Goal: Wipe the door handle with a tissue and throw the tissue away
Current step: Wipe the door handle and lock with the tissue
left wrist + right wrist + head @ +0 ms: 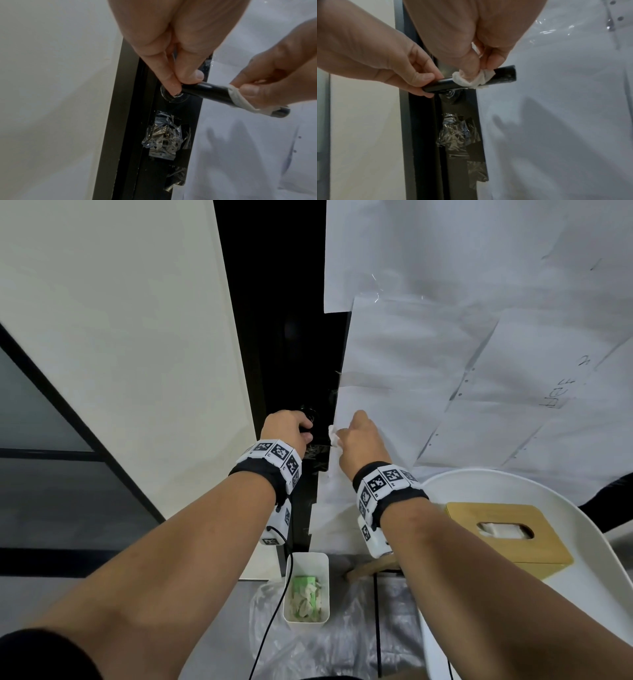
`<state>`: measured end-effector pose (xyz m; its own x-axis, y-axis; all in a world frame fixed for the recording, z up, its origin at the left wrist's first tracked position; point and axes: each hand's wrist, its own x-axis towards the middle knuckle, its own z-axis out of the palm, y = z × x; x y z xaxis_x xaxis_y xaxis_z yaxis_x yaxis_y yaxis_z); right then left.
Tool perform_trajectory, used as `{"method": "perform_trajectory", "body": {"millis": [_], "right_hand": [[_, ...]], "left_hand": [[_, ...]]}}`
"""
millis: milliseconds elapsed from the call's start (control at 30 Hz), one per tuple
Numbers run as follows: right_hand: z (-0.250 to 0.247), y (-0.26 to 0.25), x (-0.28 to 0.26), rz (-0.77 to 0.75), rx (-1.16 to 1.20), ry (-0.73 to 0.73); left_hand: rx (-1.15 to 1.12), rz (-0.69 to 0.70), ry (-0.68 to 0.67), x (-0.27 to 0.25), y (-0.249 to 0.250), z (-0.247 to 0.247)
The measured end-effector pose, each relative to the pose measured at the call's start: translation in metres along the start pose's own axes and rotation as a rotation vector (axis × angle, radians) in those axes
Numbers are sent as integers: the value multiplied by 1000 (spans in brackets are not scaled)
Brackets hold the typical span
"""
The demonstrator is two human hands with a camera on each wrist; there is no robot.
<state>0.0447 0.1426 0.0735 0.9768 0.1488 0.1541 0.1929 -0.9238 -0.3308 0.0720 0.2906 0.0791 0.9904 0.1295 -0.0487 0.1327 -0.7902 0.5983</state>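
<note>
Your right hand (pixel 471 44) pinches the white tissue (pixel 473 79) around the black door handle (pixel 214 93), between thumb and fingers, partway along the lever and short of its free end. Your left hand (pixel 171 44) pinches the same handle at its inner end, by the round base on the dark door edge. Below on the floor stands a white bin (pixel 306 559) with crumpled tissues inside; a wooden tissue box (pixel 507 539) sits on the white chair (pixel 582 518) to your right.

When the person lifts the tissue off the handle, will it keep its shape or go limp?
Probably limp: the tissue is thin and drapes around the black door handle. It looks very light, pinched by the right hand alone. Crumpled folds may stay.
</note>
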Motion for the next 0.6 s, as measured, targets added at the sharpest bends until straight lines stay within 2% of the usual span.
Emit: {"method": "perform_trajectory", "body": {"millis": [100,167,267,467,600], "right_hand": [[2,-14,-1,-27,32,2],[8,-19,1,-84,14,-9],[9,-14,4,-44,4,-48],[2,24,-3,20,-88,27],[1,18,-1,44,-95,21]], "left_hand": [[38,8,-22,1,1,-1],[49,37,18,0,2,1],[56,50,48,-2,1,2],[25,14,5,1,0,1],[12,34,44,-1,-3,3]]}}
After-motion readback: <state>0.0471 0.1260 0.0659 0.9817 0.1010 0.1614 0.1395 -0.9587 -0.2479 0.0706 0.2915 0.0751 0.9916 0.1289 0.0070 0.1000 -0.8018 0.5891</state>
